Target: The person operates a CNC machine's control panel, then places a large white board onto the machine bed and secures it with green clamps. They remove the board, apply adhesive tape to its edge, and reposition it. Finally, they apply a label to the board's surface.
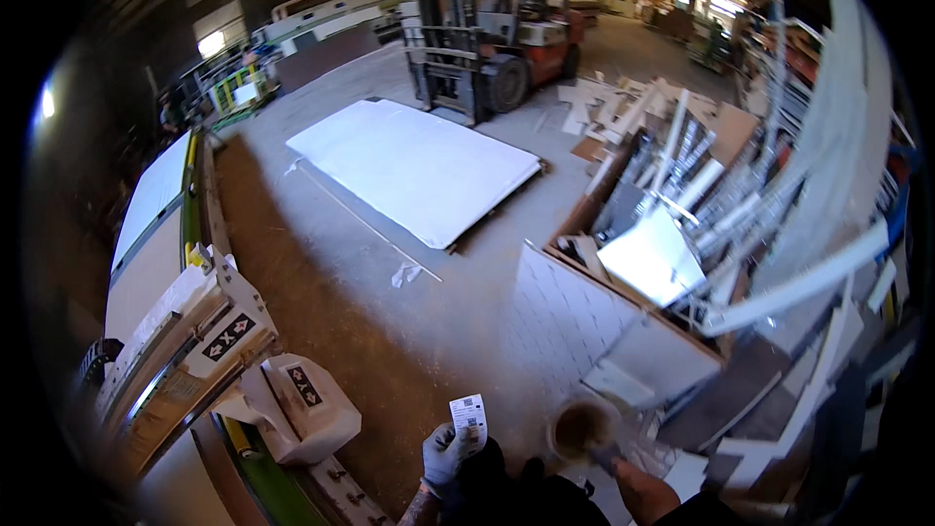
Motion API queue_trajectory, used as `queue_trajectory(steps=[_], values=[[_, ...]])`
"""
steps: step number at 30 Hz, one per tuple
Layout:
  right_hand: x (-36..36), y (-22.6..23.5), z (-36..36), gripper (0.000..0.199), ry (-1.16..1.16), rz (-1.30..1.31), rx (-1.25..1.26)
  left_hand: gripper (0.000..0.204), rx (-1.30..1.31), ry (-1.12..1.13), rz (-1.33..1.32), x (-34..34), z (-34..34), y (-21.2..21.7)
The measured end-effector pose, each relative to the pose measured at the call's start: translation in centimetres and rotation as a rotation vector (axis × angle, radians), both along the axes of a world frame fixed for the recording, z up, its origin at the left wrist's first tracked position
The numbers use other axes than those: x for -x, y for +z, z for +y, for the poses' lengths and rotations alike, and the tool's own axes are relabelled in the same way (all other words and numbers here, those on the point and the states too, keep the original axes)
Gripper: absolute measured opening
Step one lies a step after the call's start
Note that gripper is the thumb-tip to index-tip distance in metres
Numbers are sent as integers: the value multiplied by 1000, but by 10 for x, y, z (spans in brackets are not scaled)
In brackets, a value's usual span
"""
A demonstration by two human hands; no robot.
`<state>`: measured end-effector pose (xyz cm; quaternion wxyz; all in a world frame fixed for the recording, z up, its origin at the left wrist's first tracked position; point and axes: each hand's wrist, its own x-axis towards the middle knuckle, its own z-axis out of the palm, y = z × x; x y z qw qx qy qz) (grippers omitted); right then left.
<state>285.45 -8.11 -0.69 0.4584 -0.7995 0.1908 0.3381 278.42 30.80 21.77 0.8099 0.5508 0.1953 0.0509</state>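
My left hand (440,456), in a pale glove, pinches a small white printed label (469,418) and holds it upright before my dark clothing. My right hand (643,493) is bare and stretches forward at the lower right. At its fingertips is a small dark thing (606,454), too blurred to name. Just beyond that hand stands a round bucket (562,429) with something brown inside. I cannot tell whether the dark thing touches the bucket.
On the left runs a long machine (234,336) with a green and yellow rail. A white-topped stack of sheets (414,166) lies on the floor ahead. Beyond it stands a red forklift (545,49). A large bin (623,317) overflows with offcuts on the right.
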Motion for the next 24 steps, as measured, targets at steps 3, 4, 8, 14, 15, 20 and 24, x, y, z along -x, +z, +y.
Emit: queue_trajectory(steps=[3, 4, 8, 14, 15, 20, 24], values=[[-214, 49, 99, 43, 140, -582, 73, 24, -39, 93, 29, -79, 49, -31], [-267, 63, 135, 43, 114, -557, -43, 24, -61, 129, 37, -103, 69, -49], [-415, 103, 249, 44, 128, -382, -416, 27, 37, 257, 180, -197, 108, -65], [-482, 46, 277, 41, 153, -174, -224, 28, -52, 424, 94, -313, 189, -65], [-492, 35, 280, 41, 150, -131, -183, 28, -124, 439, 109, -328, 205, -60], [-516, -19, 250, 38, 207, 47, -47, 33, -318, 396, 141, -383, 210, -56], [-578, -61, 286, 36, 358, 153, -24, 31, -456, 480, 143, -460, 243, -72]])
